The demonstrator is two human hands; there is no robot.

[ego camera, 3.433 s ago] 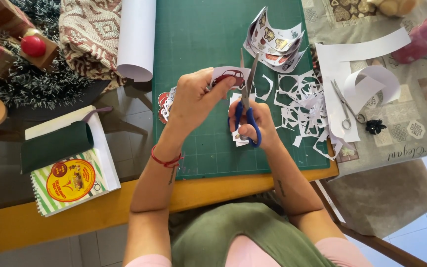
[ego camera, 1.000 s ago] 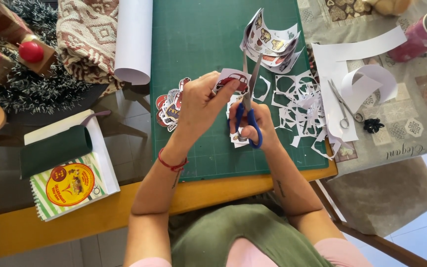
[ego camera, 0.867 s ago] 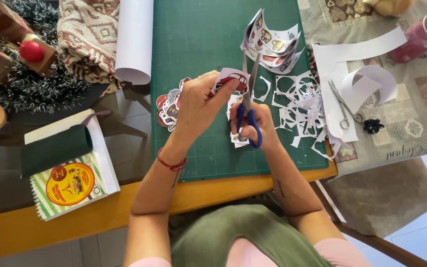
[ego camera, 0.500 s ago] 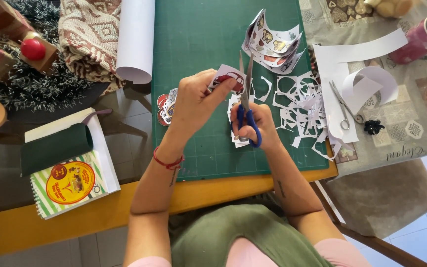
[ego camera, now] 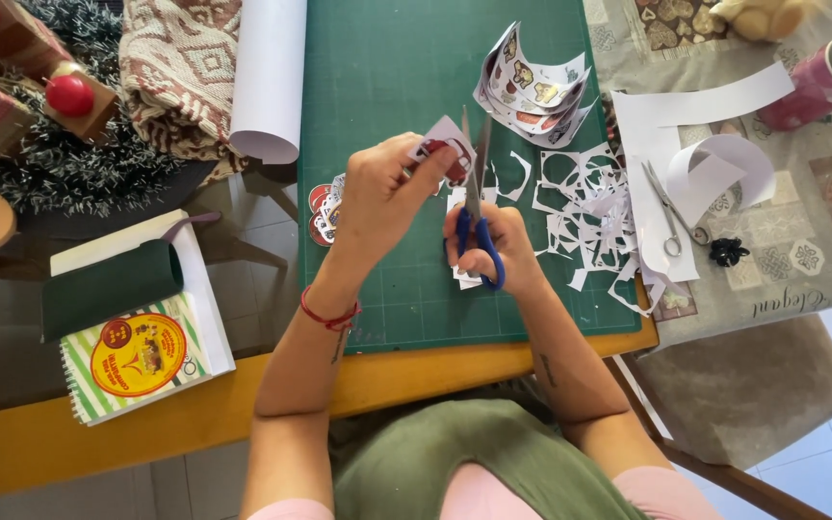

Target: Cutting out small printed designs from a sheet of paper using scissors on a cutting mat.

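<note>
My left hand point(ego camera: 382, 197) pinches a small printed paper cut-out point(ego camera: 445, 144) with red on it above the green cutting mat point(ego camera: 387, 67). My right hand point(ego camera: 493, 246) grips blue-handled scissors point(ego camera: 477, 207) with the blades pointing away from me, against the right edge of the cut-out. A small stack of finished round cut-outs point(ego camera: 325, 204) lies on the mat just left of my left hand. A curled sheet of printed pictures point(ego camera: 532, 87) rests at the mat's far right. White paper scraps point(ego camera: 585, 197) are strewn right of my right hand.
A white paper roll point(ego camera: 267, 77) lies along the mat's left edge beside a woven cloth point(ego camera: 180, 67). A spiral notebook point(ego camera: 142, 351) with a dark green roll point(ego camera: 113, 287) sits front left. Small metal scissors point(ego camera: 668, 212), white paper sheets and a pink mug point(ego camera: 820, 82) are at right.
My left hand has turned the cut-out a little against the blades and shifted slightly right; the scissors stay nearly in the same place.
</note>
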